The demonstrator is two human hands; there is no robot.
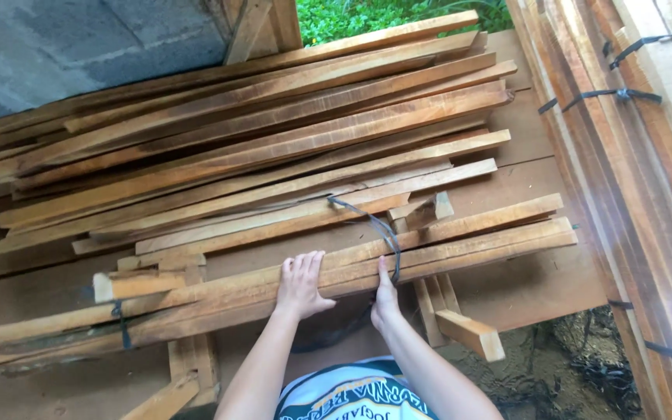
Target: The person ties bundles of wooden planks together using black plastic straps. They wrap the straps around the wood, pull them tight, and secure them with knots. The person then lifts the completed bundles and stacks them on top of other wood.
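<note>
Both hands on the front bundle of slats

The bundle of wooden slats [274, 292] lies across the front of the flat brown board [538, 280]. Its long axis runs from the lower left up to the right, the right end sitting higher in the view and pointing toward the strapped stack of planks [647, 155].

The left hand [301, 284] rests flat on top of the bundle near its middle, fingers spread and extended, palm down, not closed around anything. The right hand [385, 299] sits just to the right of it at the bundle's near edge, thumb raised against the wood; whether its fingers curl under the slats cannot be told. A dark strap [383, 233] loops over the bundle right at that hand. A second dark band [122, 327] binds the bundle toward its left end.

Behind the bundle, farther from the person, lies a loose pile of longer slats [258, 132], slanting the same way.
</note>
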